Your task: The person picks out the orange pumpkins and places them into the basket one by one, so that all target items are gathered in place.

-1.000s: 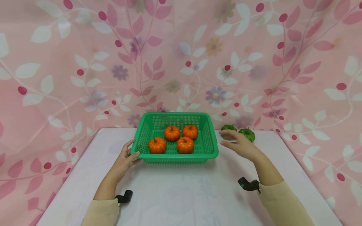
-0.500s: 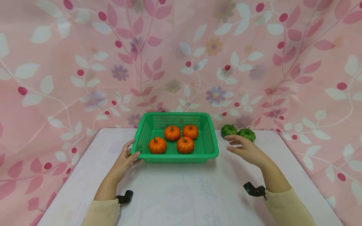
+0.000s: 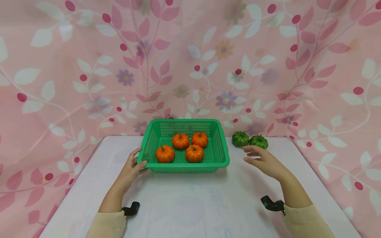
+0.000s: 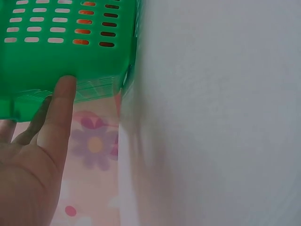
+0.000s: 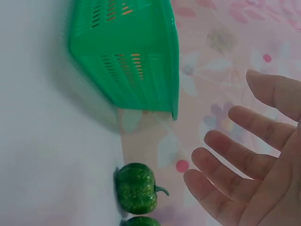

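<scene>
A green plastic basket [image 3: 190, 165] with slotted walls stands on the table, with several small orange pumpkins [image 3: 194, 153] inside. At its left front corner my left hand [image 3: 130, 172] touches the rim. That hand's thumb lies straight against the basket wall in the left wrist view, while its other fingers are partly hidden. My right hand [image 3: 266, 162] hovers right of the basket, holding nothing, its fingers spread and slightly bent in the right wrist view. Just beyond it sit two glittery green pumpkins [image 3: 240, 139], side by side; one green pumpkin [image 5: 136, 188] shows nearly whole in the right wrist view.
A white cloth covers the table [image 3: 190, 205]. Behind it hangs a pink floral curtain [image 3: 184, 66], close to the basket's back and the green pumpkins. Each wrist wears a small black camera [image 3: 272, 204].
My right hand has drawn away from the basket, moving right and toward me, uncovering the green pumpkins. My left hand, the basket and the orange pumpkins have stayed in place.
</scene>
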Demonstrator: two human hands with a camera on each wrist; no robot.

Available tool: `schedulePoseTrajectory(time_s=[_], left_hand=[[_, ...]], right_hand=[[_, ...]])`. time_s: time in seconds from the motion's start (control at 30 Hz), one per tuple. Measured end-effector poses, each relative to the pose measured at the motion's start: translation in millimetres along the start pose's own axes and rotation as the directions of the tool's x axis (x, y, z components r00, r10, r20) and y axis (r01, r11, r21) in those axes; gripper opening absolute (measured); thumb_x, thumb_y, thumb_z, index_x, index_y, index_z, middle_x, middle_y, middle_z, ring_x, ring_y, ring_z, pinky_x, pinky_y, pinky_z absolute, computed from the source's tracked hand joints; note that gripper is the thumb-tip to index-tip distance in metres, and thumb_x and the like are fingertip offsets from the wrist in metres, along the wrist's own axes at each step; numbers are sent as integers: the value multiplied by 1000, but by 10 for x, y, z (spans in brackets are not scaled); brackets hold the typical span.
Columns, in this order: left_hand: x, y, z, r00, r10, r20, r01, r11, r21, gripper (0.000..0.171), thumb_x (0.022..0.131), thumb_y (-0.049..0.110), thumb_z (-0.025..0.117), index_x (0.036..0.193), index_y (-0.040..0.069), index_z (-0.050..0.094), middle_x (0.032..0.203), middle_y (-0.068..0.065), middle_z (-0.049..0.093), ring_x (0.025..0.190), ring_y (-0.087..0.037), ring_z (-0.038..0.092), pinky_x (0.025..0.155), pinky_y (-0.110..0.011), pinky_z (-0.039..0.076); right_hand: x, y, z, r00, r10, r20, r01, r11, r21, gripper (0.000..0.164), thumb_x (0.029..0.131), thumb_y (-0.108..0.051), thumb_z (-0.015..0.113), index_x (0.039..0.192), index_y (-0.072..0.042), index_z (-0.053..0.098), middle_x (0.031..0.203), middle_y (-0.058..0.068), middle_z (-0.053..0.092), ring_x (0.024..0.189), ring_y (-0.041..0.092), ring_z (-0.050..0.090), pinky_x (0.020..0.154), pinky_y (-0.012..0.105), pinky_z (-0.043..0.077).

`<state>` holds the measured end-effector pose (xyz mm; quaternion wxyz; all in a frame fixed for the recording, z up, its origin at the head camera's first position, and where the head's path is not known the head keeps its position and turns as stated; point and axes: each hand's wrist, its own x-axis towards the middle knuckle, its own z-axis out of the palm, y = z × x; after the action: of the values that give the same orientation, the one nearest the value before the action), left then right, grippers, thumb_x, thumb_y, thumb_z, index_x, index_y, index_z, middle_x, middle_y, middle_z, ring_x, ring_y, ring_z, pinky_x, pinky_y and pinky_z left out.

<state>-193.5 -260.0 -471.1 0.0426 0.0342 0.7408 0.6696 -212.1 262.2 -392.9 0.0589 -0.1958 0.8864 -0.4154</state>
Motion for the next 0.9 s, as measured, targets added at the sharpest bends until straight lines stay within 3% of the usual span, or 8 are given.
schedulePoseTrajectory(time_s=[0.27, 0.43, 0.67, 0.9], left_hand=[[-48, 70, 11, 999, 31, -44, -25, 991, 129, 71, 105, 20, 56, 161, 16, 13, 144, -29, 43, 118, -29, 60, 102, -47, 49], [-67, 106, 22, 998, 51, -46, -43, 987, 157, 70, 105, 17, 55, 161, 14, 12, 145, -30, 42, 124, -40, 54, 101, -46, 50], [-74, 123, 16, 997, 61, -52, -50, 980, 190, 70, 104, 17, 56, 160, 12, 14, 154, -30, 31, 131, -43, 46, 102, -50, 48], [-115, 150, -29, 995, 60, -74, -41, 970, 242, 66, 104, 19, 57, 159, 12, 21, 156, -29, 28, 135, -44, 43, 100, -44, 52]], right_hand=[[-40, 173, -15, 998, 31, -45, -34, 998, -46, 49, 100, -27, 64, 139, 0, 52, 139, 20, 54, 126, 44, 52, 103, 60, 45], [-68, 252, -28, 997, 50, -67, -55, 996, -74, 50, 100, -29, 64, 139, 0, 52, 139, 21, 54, 125, 45, 52, 102, 61, 45], [-130, 377, -52, 991, 73, -116, -91, 983, -158, 51, 100, -35, 63, 137, -2, 54, 136, 24, 55, 125, 46, 52, 99, 60, 48], [-202, 476, -98, 980, 98, -175, -141, 958, -251, 53, 100, -36, 62, 137, 2, 55, 138, 28, 52, 123, 48, 51, 99, 61, 47]])
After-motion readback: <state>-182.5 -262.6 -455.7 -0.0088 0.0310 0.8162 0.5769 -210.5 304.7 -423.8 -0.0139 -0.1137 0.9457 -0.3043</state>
